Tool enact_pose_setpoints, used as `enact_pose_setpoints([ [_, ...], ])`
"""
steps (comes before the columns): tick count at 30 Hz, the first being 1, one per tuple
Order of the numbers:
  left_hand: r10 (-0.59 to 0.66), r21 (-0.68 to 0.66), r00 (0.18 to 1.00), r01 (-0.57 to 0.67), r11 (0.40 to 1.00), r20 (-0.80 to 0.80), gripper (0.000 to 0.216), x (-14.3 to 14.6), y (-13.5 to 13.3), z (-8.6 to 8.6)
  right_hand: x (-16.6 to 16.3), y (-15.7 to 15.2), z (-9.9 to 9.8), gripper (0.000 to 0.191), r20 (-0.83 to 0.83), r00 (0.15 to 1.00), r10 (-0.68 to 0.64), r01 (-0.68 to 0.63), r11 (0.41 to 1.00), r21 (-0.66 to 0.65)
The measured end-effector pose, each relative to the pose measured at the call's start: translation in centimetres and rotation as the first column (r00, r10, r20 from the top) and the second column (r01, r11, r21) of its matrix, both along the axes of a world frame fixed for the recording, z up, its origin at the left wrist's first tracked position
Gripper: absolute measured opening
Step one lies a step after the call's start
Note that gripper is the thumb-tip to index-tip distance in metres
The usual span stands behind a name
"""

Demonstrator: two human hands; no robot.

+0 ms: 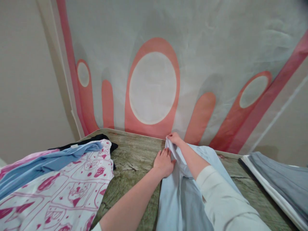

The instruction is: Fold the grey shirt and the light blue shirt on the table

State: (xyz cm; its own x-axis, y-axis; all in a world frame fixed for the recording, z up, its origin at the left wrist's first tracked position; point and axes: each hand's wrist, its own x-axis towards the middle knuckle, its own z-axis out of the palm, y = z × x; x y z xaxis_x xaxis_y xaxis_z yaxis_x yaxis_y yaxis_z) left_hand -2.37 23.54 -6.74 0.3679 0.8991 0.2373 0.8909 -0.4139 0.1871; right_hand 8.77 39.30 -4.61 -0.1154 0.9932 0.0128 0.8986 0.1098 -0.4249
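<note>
Light blue garment: lies in the middle of the table (134,141), between a pink-patterned garment (77,192) and grey folded clothing (276,173); the cloth is this garment (168,199).
Right hand (175,138): farther away, fingers pinching the garment's far left corner.
Left hand (165,163): closer to the person, fingers extended on its left edge; most cloth lies rightward and nearer.
Long axis: runs away from the person, far end pointing at the pink-and-white backdrop (204,48).
</note>
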Motion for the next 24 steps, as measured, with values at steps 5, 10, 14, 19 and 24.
enact_pose_setpoints([
  [5,0.031,0.004,0.999,-0.031,1.0,-0.025,0.061,0.2,0.1,-0.4,1.8,0.8,-1.8,0.03,-0.059,0.994,-0.091,0.088,0.995,-0.053],
  [10,0.056,0.038,0.995,-0.053,0.998,-0.079,0.062,0.2,0.1,-0.6,1.9,1.7,-2.3,0.03,-0.11,0.989,-0.099,0.097,0.995,-0.03],
  [14,0.065,0.033,0.992,-0.062,0.998,-0.107,0.061,0.2,0.0,-0.4,1.2,2.4,-2.3,0.028,-0.155,0.985,-0.077,0.077,0.997,-0.005],
  [19,0.053,0.038,0.996,-0.05,0.998,-0.069,0.057,0.1,-0.1,-0.3,0.0,2.3,-2.7,0.028,-0.25,0.968,-0.033,0.051,0.996,0.068],
  [24,0.087,0.003,0.995,-0.087,0.996,-0.042,0.06,0.0,0.0,-0.4,1.8,1.8,-1.9,0.026,-0.324,0.946,0.006,0.05,0.985,0.163],
])
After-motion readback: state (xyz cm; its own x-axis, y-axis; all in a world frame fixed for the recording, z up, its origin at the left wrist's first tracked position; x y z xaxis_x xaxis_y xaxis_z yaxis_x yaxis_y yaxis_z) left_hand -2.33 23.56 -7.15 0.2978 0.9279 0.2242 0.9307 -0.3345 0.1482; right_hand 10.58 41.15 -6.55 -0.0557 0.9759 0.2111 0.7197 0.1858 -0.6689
